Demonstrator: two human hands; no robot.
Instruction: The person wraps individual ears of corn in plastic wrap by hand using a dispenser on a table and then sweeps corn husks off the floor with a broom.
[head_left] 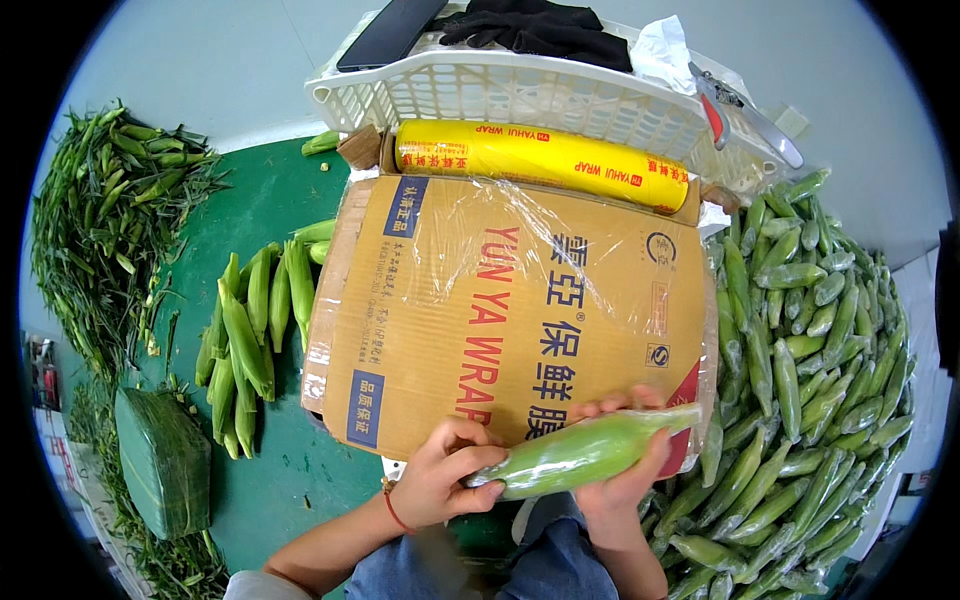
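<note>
The ear of corn (575, 455) is held just above the near edge of the cardboard box (620, 300), its pale end toward the right. The left hand (447, 472) grips its left end between thumb and fingers, and the right hand (625, 470) clasps the other end, thumb in front and fingers behind. Clear film shines along this ear, so its wrapping looks mostly done, though whether the ends are sealed is hard to tell. Much of the work seems finished: a big heap of wrapped corn (800, 350) lies to the right. Fewer ears look left over: a small pile of bare corn (245, 340) sits on the green desk (280, 500), left of the box. The yellow film roll (540, 160) lies across the box's far side.
</note>
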